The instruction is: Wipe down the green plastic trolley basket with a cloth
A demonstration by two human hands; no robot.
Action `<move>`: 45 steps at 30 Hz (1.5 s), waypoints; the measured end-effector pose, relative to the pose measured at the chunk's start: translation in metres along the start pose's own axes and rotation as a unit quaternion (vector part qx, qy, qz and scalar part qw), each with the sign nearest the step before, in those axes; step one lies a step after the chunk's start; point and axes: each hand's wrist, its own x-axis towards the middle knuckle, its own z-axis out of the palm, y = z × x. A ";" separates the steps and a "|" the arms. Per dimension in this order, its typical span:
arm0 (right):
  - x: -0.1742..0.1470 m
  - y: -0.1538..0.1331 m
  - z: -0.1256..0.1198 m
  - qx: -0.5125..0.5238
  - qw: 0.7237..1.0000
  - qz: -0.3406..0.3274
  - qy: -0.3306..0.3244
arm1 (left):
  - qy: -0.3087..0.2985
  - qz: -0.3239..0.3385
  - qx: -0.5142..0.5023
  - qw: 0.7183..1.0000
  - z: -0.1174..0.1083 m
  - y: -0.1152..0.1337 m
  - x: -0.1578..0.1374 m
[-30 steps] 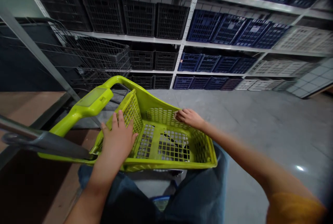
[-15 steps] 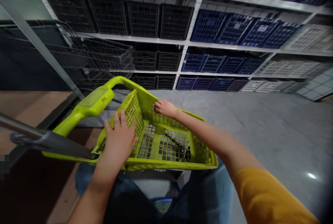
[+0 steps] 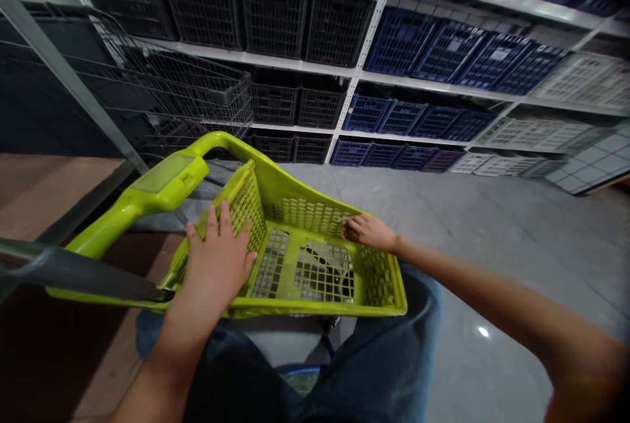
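Observation:
A lime-green plastic shopping cart basket (image 3: 315,309) lies before me across my knees, its handle to the left. My left hand (image 3: 219,259) rests with fingers spread on the perforated panel (image 3: 249,197) at the handle end. Inside the basket, my right hand (image 3: 367,231) is closed near the far side wall (image 3: 295,210). A small pale bit shows at its fingertips, too little to name. Dark shapes show through the grid floor (image 3: 280,265).
Ahead stands a white metal rack (image 3: 377,23) with black crates (image 3: 273,16), blue crates (image 3: 401,42) and white crates (image 3: 531,134). A wire shopping cart (image 3: 197,92) stands at left. A grey metal tube (image 3: 88,275) crosses beside the handle. Grey floor (image 3: 492,226) extends right.
My right hand has moved right along the far wall, toward the basket's right end, staying closed. My left hand stays spread on the panel. The view has shifted slightly.

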 end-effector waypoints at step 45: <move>0.075 -0.044 0.076 0.087 0.982 -0.109 -0.124 | -0.020 -0.018 -0.021 0.999 -0.009 0.001 -0.001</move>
